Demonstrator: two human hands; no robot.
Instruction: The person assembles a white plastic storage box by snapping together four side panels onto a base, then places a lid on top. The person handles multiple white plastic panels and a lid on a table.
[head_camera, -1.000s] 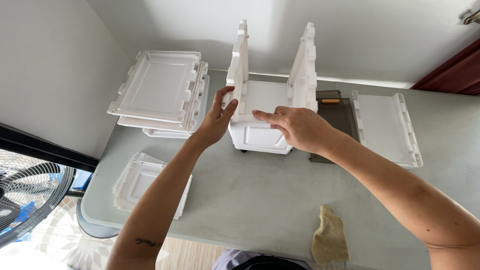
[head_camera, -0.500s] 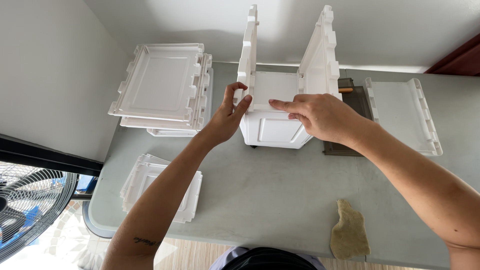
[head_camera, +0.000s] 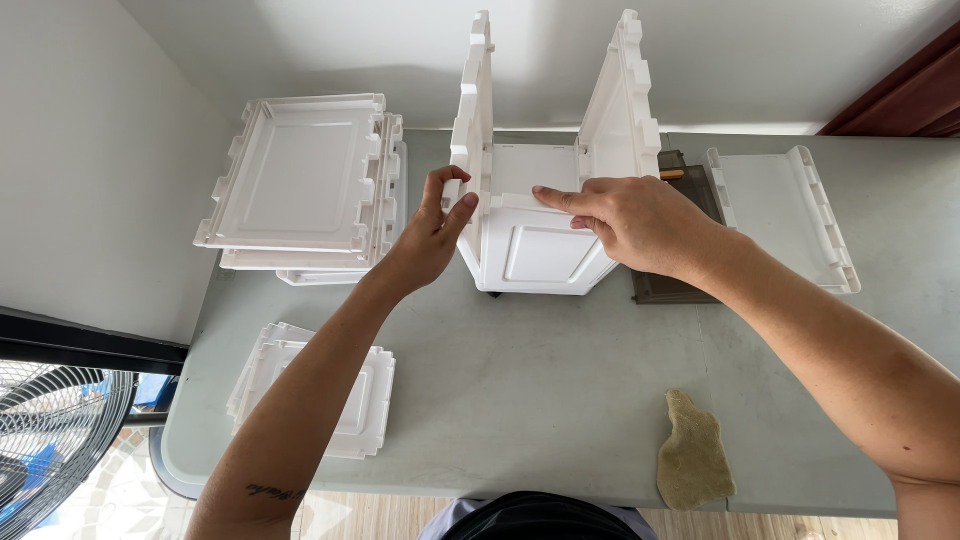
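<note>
1. Fingers (head_camera: 452, 200) of the left hand (head_camera: 425, 240) pinch the box's (head_camera: 535, 235) upright left panel (head_camera: 472, 120).
2. Right hand (head_camera: 640, 222) lies flat, fingers loosely extended, on the box's front edge.
3. Box stands mid-bench (head_camera: 520, 390), between panel stack (head_camera: 300, 185) and loose panel (head_camera: 780, 215).

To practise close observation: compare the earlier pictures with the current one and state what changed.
The left hand shifted its grip on the left upright panel; the right hand slid along the front panel. The panel stacks, the loose panel and the cloth kept their places on the table.
</note>
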